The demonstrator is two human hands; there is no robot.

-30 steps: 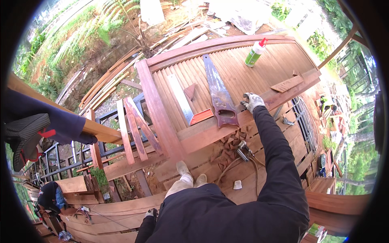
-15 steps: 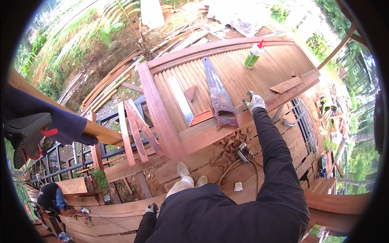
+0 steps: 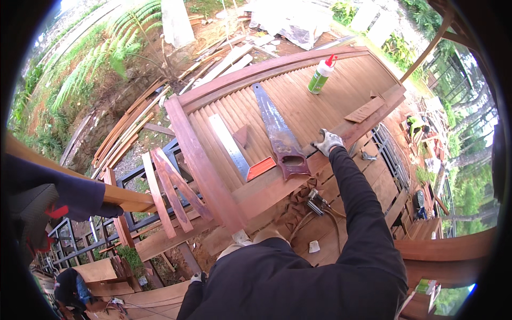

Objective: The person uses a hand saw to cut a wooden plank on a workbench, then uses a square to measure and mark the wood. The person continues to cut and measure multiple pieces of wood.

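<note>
My right hand (image 3: 328, 142), in a pale work glove, reaches over the near rail of a wooden louvred panel (image 3: 204, 154). Its thumb and forefinger are apart with nothing seen between them. Just left of it lies a hand saw (image 3: 279, 130), its worn handle toward me and its blade pointing away. Farther left, a try square (image 3: 231, 143) with an orange stock rests on the slats beside a small triangular wood offcut (image 3: 241, 135). A white and green glue bottle (image 3: 322, 74) with a red cap stands beyond my right hand. My left hand (image 3: 198, 277) hangs low by my side, its fingers mostly hidden.
A wood offcut (image 3: 365, 110) lies on the panel's right end. Below the near rail are a nail gun (image 3: 316, 205) with a hose and scattered wood scraps. Loose boards (image 3: 176, 184) lean at the left. A co-worker (image 3: 72, 290) bends over at lower left.
My torso has leaned forward, covering my feet. The view has shifted, and my right hand has come slightly nearer the saw handle. The tools on the panel have stayed put.
</note>
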